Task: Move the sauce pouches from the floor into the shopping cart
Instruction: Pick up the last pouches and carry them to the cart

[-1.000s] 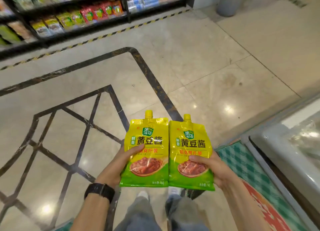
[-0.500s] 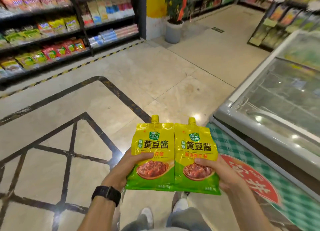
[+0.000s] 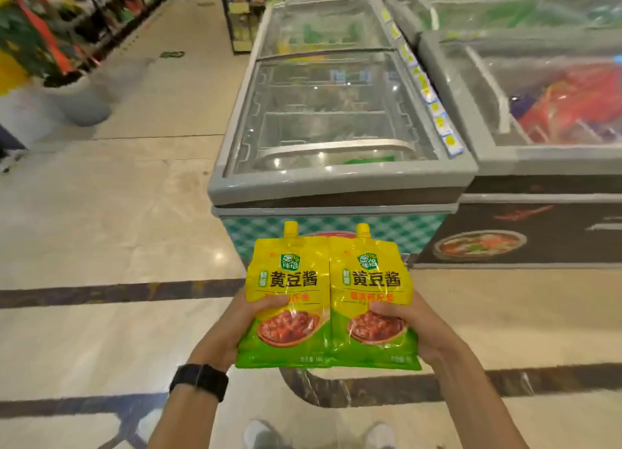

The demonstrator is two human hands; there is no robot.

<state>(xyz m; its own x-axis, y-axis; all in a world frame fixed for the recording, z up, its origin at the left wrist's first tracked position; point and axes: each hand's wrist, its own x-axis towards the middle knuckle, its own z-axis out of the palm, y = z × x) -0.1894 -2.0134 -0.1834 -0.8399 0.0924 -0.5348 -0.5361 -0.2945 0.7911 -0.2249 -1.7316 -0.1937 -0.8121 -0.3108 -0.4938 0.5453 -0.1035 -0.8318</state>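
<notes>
Carry step. Both pouches are off the floor and in my grip, and neither is in the cart yet. My left hand (image 3: 222,334) grips the left sauce pouch (image 3: 289,293), a flat yellow-and-green plastic pouch with a yellow screw spout on top. My thumb lies across the front by the food picture; my fingers are behind, hidden. My right hand (image 3: 434,330) grips the right sauce pouch (image 3: 370,293), same make, same hold, thumb on the front. Both pouches are upright, spouts up, side by side, with inner edges touching or slightly overlapped, can't tell which. I hold them out in front of me above the glossy beige tiled floor (image 3: 101,229) with its dark inlay bands. There is a black watch (image 3: 198,381) on my left wrist.

Straight ahead is a grey-rimmed chest freezer (image 3: 336,182) with sliding glass lids and a teal check front. A second grey chest freezer (image 3: 538,166) stands just beside it on the right, with red packs under its glass. No shopping cart is in view, so the drop target can't be placed from here. The frame edges are blurred.

Next move, my judgement: turn until the cart shows and walk to it. Then bring both pouches over the basket rim, lower them in and let go. The pouches look soft, slick and full. I'm gripping the lower half only, so the tops could flop or slide; thumbs need firm pressure until they're inside. I see no other pouches on the floor, but some may lie out of frame.
</notes>
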